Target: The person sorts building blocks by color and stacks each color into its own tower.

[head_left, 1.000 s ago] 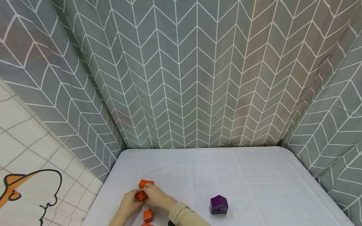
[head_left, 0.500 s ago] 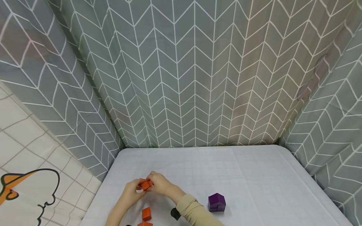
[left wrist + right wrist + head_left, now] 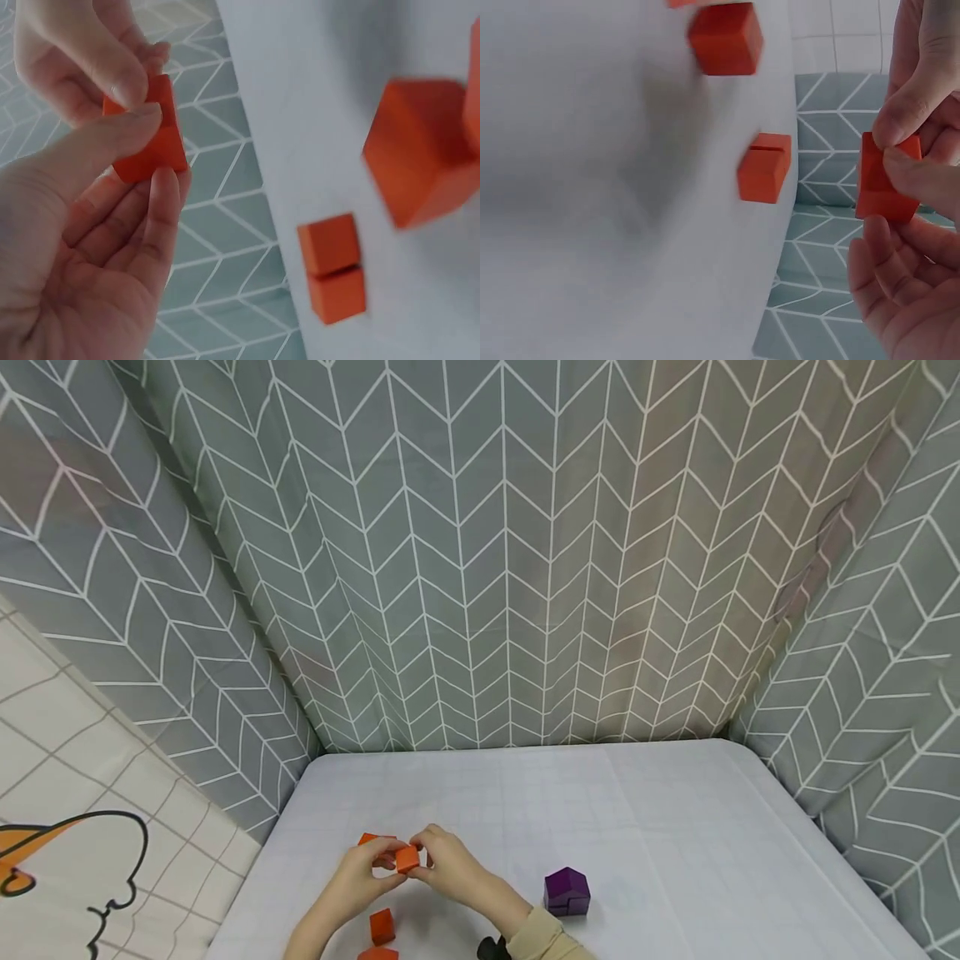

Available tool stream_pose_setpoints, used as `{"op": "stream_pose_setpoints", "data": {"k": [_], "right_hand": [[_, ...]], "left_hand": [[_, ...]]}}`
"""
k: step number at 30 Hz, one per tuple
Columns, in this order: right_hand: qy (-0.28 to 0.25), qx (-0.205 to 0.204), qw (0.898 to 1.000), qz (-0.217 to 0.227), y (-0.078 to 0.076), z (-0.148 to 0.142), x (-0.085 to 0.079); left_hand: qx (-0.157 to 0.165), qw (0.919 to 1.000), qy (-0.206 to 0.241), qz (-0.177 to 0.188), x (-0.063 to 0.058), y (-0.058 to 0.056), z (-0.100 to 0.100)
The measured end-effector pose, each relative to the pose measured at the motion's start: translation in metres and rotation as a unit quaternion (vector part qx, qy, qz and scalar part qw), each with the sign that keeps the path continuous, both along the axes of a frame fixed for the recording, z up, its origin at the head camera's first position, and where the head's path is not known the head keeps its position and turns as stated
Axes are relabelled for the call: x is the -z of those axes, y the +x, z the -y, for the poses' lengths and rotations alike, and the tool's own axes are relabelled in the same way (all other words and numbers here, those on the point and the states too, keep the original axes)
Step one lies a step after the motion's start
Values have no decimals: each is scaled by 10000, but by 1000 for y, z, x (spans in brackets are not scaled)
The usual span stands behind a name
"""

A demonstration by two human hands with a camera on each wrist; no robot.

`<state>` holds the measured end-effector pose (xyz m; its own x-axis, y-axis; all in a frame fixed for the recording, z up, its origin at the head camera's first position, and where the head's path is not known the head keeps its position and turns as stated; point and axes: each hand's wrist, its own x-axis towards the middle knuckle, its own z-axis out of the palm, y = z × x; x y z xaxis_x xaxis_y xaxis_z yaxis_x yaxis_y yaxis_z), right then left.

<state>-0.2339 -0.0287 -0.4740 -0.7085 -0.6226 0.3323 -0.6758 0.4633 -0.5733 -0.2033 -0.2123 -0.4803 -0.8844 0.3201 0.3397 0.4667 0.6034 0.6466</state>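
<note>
Both hands meet over an orange block (image 3: 407, 859) on the left side of the table in the head view. My left hand (image 3: 362, 875) pinches it from the left between thumb and fingers. From the opposite side my right hand (image 3: 456, 864) grips it too. In the left wrist view the held orange block (image 3: 154, 146) shows a stepped face, with both thumbs pressed on it and part of it hidden behind them. Fingertips of the right hand (image 3: 900, 277) support its lower end in the right wrist view.
Two orange blocks (image 3: 334, 266) lie side by side behind the left hand. Closer to the front stands another orange block (image 3: 382, 927), with one more orange piece (image 3: 378, 954) at the frame's bottom edge. A purple house-shaped block (image 3: 567, 891) sits to the right, beyond the beige sleeve (image 3: 547, 937).
Both hands have moved right with the orange block, away from the pair of orange blocks behind. The other blocks stay put on the table, while the head view has shifted slightly.
</note>
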Motion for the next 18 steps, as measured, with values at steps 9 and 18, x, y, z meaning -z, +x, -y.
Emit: {"op": "stream_pose_setpoints", "data": {"k": [9, 18], "right_hand": [[-466, 41, 9985, -278, 16, -40, 33], [-725, -58, 9973, 41, 29, -72, 69]], "left_hand": [[555, 9979, 242, 241, 26, 5, -36], [805, 9956, 332, 331, 55, 12, -66]]}}
